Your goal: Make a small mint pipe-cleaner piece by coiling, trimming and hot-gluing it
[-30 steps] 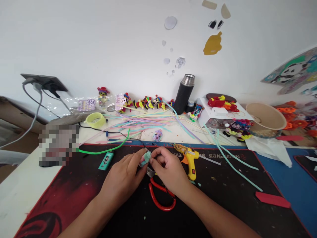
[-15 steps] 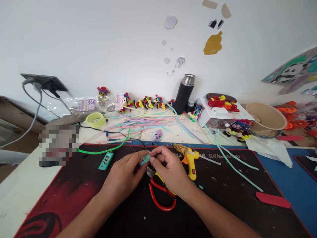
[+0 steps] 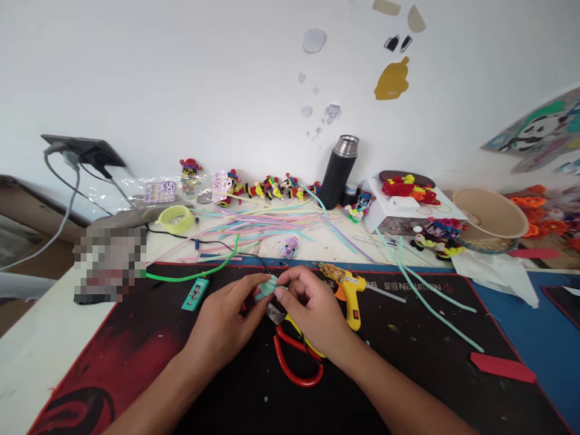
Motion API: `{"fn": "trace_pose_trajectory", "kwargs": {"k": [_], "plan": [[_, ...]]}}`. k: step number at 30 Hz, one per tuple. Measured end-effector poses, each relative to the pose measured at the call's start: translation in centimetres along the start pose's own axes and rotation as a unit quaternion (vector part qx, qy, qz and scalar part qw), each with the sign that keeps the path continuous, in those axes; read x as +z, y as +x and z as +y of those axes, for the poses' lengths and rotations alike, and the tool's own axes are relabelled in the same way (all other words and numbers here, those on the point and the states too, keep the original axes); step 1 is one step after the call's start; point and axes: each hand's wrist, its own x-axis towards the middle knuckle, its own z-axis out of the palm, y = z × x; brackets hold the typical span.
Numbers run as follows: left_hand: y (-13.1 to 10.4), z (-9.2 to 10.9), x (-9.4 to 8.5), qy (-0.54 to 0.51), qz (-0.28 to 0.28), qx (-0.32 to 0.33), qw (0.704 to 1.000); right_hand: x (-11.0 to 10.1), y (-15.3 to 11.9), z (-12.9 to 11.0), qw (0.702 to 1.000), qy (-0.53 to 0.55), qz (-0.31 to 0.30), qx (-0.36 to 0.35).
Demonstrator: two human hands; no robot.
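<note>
Between both hands is a small mint-green piece point(image 3: 267, 288) that looks like bent pipe cleaner. My left hand point(image 3: 232, 311) pinches it from the left, thumb and forefinger closed on it. From the right, my right hand point(image 3: 309, 304) grips its edge with thumb and curled fingers, which hide part of it. Red-handled scissors point(image 3: 299, 382) lie on the dark mat point(image 3: 217, 399) below the hands, their blades partly covered. Just right of my right hand rests a yellow glue gun point(image 3: 353, 302). A teal lighter-like block point(image 3: 196, 294) lies left of my left hand.
Pastel pipe cleaners point(image 3: 267, 220) are strewn behind the mat, near a yellow tape roll point(image 3: 174, 219). A black thermos point(image 3: 339, 172) stands by the wall beside several colourful pipe-cleaner figures point(image 3: 272, 187). At right are a white box point(image 3: 410, 211) and a beige bowl point(image 3: 492, 214).
The mint-green piece has turned slightly between my fingers, and more of its upper edge shows. Both hands keep their pinch in nearly the same place. The camera view has shifted slightly.
</note>
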Motion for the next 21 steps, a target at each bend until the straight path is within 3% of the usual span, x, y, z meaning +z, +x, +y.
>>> {"fn": "trace_pose_trajectory", "kwargs": {"k": [4,10,21], "plan": [[0.08,0.05,-0.08,-0.008,-0.007,-0.014,1.0,0.04,-0.11,-0.17,0.999,-0.028,-0.019,0.015],[0.25,0.24,-0.18,-0.027,-0.014,-0.024,0.999,-0.22,0.02,-0.19,0.999,-0.03,0.012,-0.003],[0.28,0.31,-0.13,-0.015,-0.033,-0.016,0.999,-0.37,0.08,-0.24,0.998,-0.063,-0.015,0.008]]}}
